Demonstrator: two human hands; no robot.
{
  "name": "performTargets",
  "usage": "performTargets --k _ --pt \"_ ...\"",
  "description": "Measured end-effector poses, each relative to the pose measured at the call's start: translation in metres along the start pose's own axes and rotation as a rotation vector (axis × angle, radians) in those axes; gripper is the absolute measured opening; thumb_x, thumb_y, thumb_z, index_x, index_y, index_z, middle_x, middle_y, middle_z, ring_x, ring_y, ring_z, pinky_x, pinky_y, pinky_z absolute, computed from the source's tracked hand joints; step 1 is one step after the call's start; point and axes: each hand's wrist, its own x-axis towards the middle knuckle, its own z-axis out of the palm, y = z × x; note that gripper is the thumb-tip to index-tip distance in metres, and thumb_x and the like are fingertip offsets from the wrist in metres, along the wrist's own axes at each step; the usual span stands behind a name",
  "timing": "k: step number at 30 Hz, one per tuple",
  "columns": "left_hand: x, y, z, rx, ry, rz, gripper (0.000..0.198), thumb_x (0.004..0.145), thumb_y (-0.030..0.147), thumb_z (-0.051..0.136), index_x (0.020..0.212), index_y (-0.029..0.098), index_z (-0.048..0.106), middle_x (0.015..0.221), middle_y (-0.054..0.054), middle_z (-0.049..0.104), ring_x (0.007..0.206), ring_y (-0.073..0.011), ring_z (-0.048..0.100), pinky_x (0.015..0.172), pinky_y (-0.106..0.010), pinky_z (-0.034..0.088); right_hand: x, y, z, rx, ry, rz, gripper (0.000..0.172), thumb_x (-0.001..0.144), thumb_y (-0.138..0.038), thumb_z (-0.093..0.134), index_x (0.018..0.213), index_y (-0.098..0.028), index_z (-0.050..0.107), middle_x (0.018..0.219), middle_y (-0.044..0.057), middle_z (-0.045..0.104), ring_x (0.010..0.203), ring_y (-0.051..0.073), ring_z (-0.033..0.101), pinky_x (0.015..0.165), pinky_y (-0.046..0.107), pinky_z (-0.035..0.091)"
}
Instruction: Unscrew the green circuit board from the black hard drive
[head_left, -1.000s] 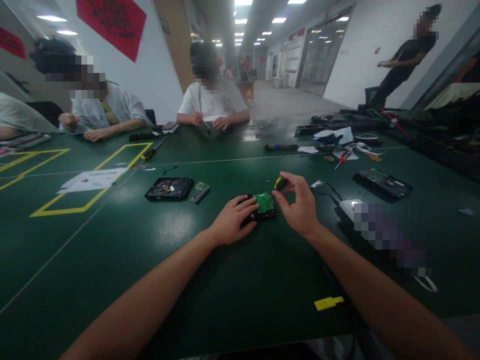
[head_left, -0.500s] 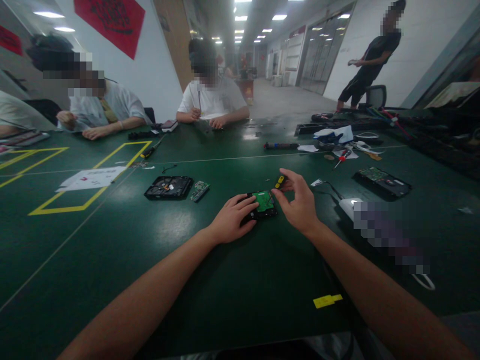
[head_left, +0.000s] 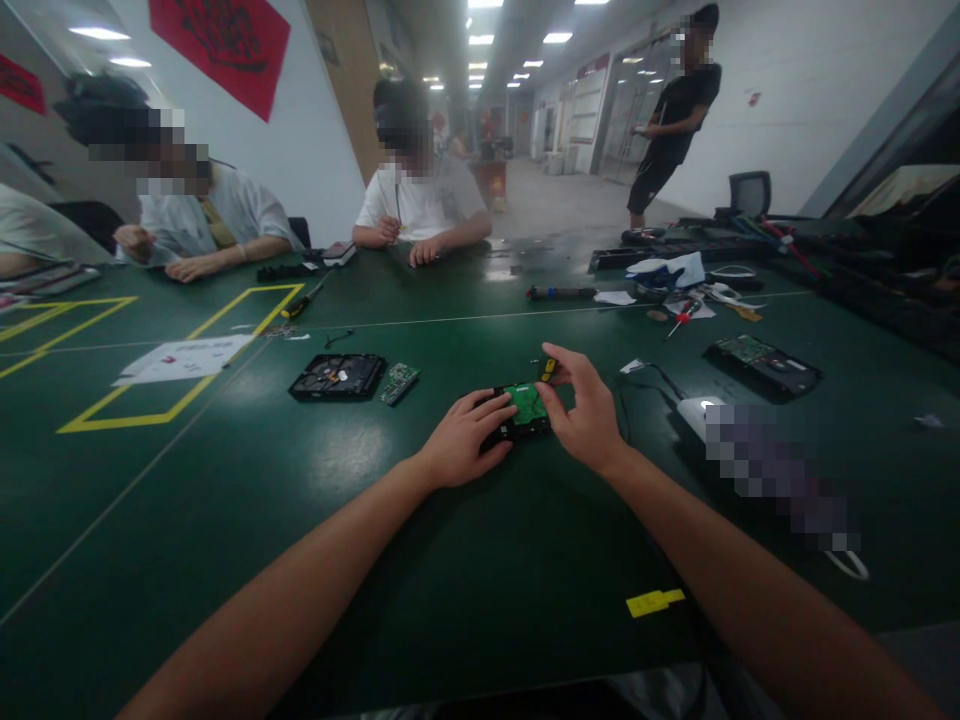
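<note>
A hard drive [head_left: 530, 402] with a green circuit board facing up lies on the table in front of me. My left hand [head_left: 471, 438] grips its left part, fingers across the top and thumb along the near side. Between the thumb and fingers of my right hand [head_left: 583, 408] is a screwdriver [head_left: 550, 369] with a black and yellow handle, held upright over the drive's right far corner. The screwdriver's tip is too small and dark to make out.
Left of the drive lie an opened hard drive [head_left: 337, 376] and a loose circuit board [head_left: 400, 382]. On the right are another hard drive [head_left: 765, 366] and a white-ended, blurred-out long object [head_left: 694, 410] with a cable. Other people sit across the green table [head_left: 360, 600].
My right hand has moved slightly left and down with the screwdriver, over the drive's corner. My left hand stays in place. A standing person in the background has moved left.
</note>
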Motion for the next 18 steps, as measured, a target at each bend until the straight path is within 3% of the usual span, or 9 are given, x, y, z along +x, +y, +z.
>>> performTargets --k 9,18 --pt "-0.0007 -0.0019 0.0010 -0.001 0.000 0.000 0.063 0.096 0.036 0.069 0.155 0.025 0.051 0.161 -0.010 0.051 0.151 -0.0380 0.040 0.122 -0.063 0.039 0.0036 0.0015 -0.0057 -0.019 0.055 -0.006 0.054 0.098 -0.025 0.067 0.149 -0.037 0.052 0.123 0.008 0.059 0.103 0.026 0.065 0.087 0.048 0.064" --pt "-0.0015 -0.0027 0.0032 0.017 -0.011 0.001 0.062 0.097 0.038 0.067 0.155 0.022 0.052 0.162 -0.010 0.050 0.151 -0.0378 0.040 0.124 -0.060 0.037 -0.0015 0.0092 -0.0012 0.019 0.033 0.048 0.060 0.103 -0.026 0.058 0.159 -0.037 0.041 0.143 0.009 0.063 0.108 0.026 0.071 0.096 0.050 0.062"
